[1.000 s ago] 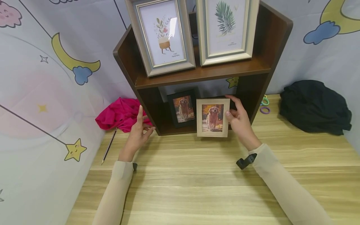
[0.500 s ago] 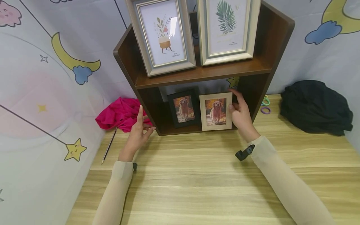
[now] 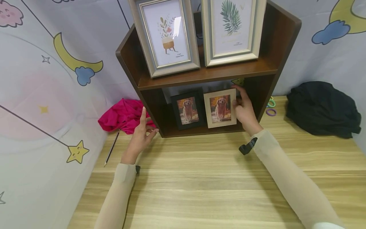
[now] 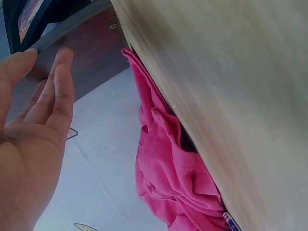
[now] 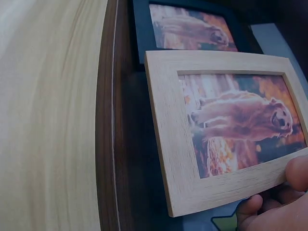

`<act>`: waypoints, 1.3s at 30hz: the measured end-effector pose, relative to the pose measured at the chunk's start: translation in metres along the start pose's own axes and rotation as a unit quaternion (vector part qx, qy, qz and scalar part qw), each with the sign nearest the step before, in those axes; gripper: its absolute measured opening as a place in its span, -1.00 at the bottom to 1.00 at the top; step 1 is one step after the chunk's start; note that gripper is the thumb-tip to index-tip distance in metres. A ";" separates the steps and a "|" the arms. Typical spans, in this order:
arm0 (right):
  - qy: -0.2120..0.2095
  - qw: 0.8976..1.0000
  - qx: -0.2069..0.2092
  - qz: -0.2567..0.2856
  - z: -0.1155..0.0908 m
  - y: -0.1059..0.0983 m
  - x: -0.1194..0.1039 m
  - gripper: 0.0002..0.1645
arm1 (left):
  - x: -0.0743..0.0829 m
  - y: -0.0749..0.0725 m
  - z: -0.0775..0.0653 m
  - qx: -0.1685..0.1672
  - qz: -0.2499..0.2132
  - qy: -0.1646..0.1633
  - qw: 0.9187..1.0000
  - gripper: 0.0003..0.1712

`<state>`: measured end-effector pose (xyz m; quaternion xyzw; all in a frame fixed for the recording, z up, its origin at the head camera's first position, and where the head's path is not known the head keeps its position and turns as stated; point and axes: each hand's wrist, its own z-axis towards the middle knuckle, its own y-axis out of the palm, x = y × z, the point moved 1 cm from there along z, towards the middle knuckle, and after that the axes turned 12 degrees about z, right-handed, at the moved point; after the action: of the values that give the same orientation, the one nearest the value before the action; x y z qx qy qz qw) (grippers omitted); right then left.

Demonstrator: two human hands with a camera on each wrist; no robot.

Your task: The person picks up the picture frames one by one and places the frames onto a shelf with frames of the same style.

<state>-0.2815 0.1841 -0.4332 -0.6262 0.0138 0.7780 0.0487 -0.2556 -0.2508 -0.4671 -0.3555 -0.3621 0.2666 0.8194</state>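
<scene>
My right hand [image 3: 246,111] grips the right edge of a light wooden picture frame [image 3: 206,109] with a dog photo, thumb on its front. The frame stands inside the lower compartment of a dark brown shelf [image 3: 186,135]. To its left a black picture frame [image 3: 175,111] with a similar dog photo leans back. In the right wrist view the wooden frame [image 5: 166,144] overlaps part of the black frame [image 5: 143,29]. My left hand [image 3: 139,136] is beside the shelf's left side panel, fingers extended and holding nothing; the left wrist view shows its fingers near that panel [image 4: 91,53].
Two larger picture frames [image 3: 195,54] [image 3: 254,52] stand on the upper shelf. A pink cloth [image 3: 121,116] and a pencil [image 3: 112,148] lie left of the shelf. Black cloth [image 3: 321,108] and several coloured rings [image 3: 271,112] lie to the right on the wooden table [image 3: 200,184].
My right hand has pushed the wooden frame back and slightly right, from the shelf's front edge into the lower compartment. The left hand has stayed in place.
</scene>
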 end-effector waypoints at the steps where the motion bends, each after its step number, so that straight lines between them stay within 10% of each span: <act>1: -0.001 1.000 0.002 -0.002 0.002 0.000 0.000 -0.22 | 0.000 0.000 0.000 0.001 0.000 0.001 1.000 0.51; 39: 0.008 1.000 0.027 0.006 0.050 -0.001 0.037 -0.14 | -0.001 0.000 0.000 0.006 0.000 0.008 1.000 0.50</act>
<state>-0.3380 0.1913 -0.4588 -0.6309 0.0391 0.7725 0.0607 -0.2559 -0.2515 -0.4676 -0.3529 -0.3543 0.2660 0.8241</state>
